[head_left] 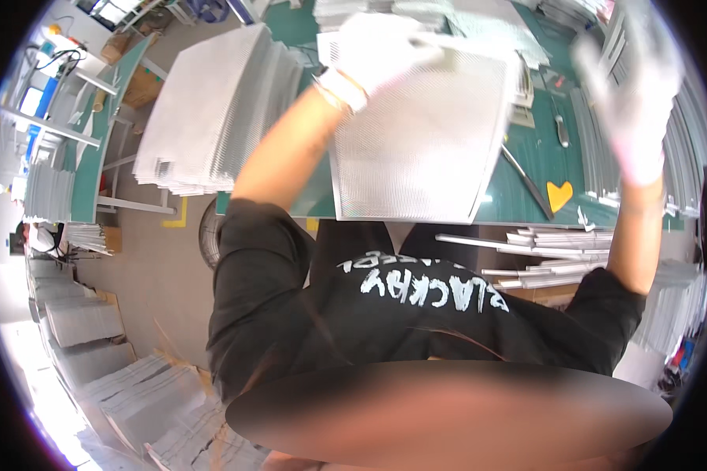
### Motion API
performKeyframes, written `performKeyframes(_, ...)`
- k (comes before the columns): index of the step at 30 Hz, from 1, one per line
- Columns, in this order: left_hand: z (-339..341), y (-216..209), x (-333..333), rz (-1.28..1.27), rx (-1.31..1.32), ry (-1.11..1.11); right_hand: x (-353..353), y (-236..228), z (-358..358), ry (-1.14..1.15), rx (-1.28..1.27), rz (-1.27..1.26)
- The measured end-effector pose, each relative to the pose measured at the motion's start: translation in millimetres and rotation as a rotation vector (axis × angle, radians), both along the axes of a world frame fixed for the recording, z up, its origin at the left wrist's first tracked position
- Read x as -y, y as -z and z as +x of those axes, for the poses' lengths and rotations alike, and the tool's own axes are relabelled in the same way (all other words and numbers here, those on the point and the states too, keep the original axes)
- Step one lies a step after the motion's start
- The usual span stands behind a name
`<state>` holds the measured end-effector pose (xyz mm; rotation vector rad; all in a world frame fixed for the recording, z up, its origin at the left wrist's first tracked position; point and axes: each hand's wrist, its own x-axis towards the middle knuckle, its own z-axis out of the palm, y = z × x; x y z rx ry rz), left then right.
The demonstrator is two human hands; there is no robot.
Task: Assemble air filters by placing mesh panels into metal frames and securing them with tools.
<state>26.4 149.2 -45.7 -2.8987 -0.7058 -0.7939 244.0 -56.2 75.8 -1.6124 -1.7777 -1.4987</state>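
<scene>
A framed mesh panel (416,149) with a thin light rim lies in front of me, its near edge along the edge of the green table (546,153). My left hand (377,51), in a white glove, is over the panel's far left part, fingers pointing right. Glare and blur hide whether those fingers grip it. Off to the right, my right hand (636,94), also gloved, is raised near a row of upright light strips (597,149). Its thumb stands apart from the fingers, and I see nothing held, though motion smears it.
At the left stands a tall stack of mesh sheets (204,102). A black-handled tool (530,184), a grey-handled tool (561,129) and a yellow heart-shaped piece (559,196) lie on the right. Below the table edge are loose strips (550,255). More stacks (145,392) stand on the floor.
</scene>
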Motion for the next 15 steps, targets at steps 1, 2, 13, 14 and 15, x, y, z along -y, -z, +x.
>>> performKeyframes(1,-15,-10,28,0.006,0.002,0.162,10,16,-14,-0.12,0.015,-0.245)
performKeyframes(2,-22,-31,65,0.062,0.026,0.199,20,24,-32,-0.235,-0.158,-0.48)
performKeyframes(13,-272,4,52,0.228,-0.176,-0.785,257,24,55,-0.021,-0.902,0.386)
performKeyframes(14,-316,23,39,-0.001,-0.451,-0.946,272,9,68,-0.008,-0.83,0.443)
performKeyframes(15,-322,9,43,-0.352,-0.322,-0.915,287,-6,86,0.002,-0.769,0.492)
